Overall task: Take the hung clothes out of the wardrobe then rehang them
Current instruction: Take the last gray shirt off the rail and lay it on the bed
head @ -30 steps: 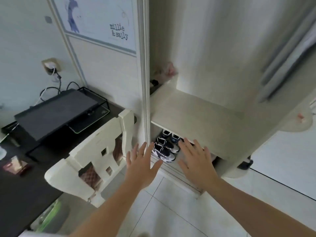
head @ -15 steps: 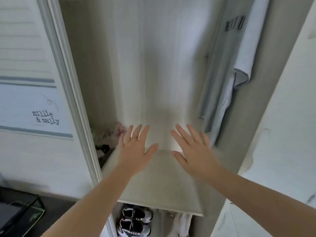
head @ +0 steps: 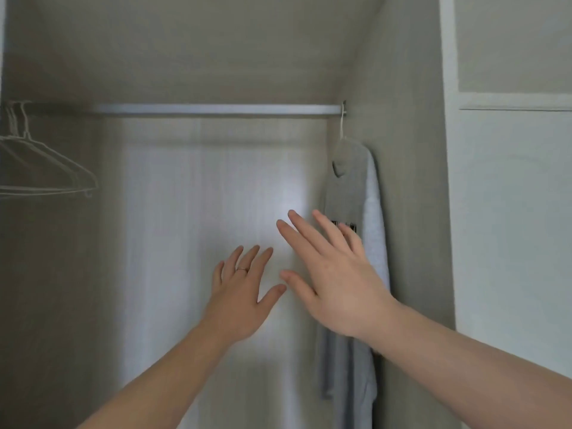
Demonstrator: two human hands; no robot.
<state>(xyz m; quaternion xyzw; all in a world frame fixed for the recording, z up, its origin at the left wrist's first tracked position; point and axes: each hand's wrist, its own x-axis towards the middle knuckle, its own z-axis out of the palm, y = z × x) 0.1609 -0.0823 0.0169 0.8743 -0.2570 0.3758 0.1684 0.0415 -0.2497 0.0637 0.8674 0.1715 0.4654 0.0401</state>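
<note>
Reaching with both your left hand (head: pixel 240 292) and right hand (head: pixel 337 283) spread and empty. Tugging the grey shirt (head: pixel 349 193) could slip it off its hanger (head: pixel 341 125).

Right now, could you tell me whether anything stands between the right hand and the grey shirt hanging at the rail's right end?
Nothing visible does: the right hand is open beside the grey shirt, with no object between them.

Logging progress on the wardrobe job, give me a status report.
Left hand and right hand open, empty, raised inside wardrobe. Grey shirt hangs on rail, far right. Empty hangers far left. Nothing blocking.
</note>
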